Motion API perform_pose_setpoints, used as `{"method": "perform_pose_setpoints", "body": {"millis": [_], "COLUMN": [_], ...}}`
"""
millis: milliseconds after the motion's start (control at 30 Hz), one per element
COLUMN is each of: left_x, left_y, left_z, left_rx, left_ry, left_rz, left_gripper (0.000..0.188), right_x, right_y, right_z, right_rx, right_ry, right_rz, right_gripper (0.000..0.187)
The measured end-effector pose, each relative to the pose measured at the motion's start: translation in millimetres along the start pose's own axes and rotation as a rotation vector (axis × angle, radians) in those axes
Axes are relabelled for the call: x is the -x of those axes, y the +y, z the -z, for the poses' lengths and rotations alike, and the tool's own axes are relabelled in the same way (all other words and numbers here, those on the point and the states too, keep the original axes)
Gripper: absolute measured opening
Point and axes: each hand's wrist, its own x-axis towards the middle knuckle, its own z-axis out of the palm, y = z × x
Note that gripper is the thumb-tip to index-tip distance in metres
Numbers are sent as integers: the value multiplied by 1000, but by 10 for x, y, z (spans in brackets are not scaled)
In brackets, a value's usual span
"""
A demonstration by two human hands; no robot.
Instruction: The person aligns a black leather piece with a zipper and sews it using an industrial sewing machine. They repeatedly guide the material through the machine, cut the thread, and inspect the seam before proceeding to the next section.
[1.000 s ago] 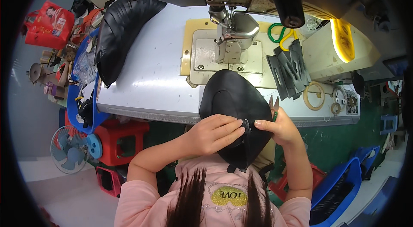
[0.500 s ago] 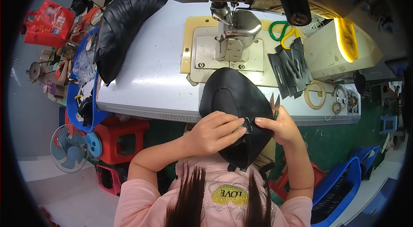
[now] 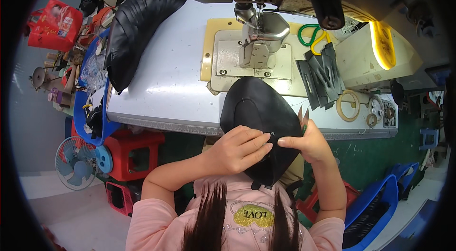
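A curved black leather-like piece [image 3: 256, 103] with stitched seams lies across my lap and against the table's front edge. My left hand [image 3: 242, 149] is closed at its lower part, with thumb and fingertips gathered around a small slit or fitting that the fingers mostly hide. A tiny pale glint shows by the fingertips. From the right, my right hand [image 3: 308, 144] grips the piece's edge, thumb on top. Tucked in that same hand are small scissors [image 3: 303, 115], blades pointing up and away, with green at the handle.
Ahead stands a sewing machine [image 3: 266, 27] on a cream bed plate. Right of it lie green-and-yellow-handled scissors [image 3: 313, 39], black strips [image 3: 323, 77] and a tape roll [image 3: 348, 105]. A pleated black piece [image 3: 135, 32] rests at left, beside a blue bin [image 3: 111, 130].
The shiny dark rectangle beside my left fingertips is now largely covered. My right thumb has slid slightly left over the black piece; the scissors remain in that hand.
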Motion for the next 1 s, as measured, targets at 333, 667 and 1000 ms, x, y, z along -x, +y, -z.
{"method": "perform_pose_setpoints", "body": {"millis": [333,667,1000], "left_x": [282,524,384], "left_y": [-72,-339,-213], "left_z": [6,7,114], "left_rx": [255,2010,2192], "left_ry": [148,313,406], "left_rz": [386,793,893], "left_gripper": [48,52,55], "right_x": [21,-48,-68], "right_y": [43,12,2], "right_z": [41,92,36], "right_rx": [-16,-191,-169], "right_ry": [58,36,-32], "right_rz": [27,231,289], "right_gripper": [58,71,67]}}
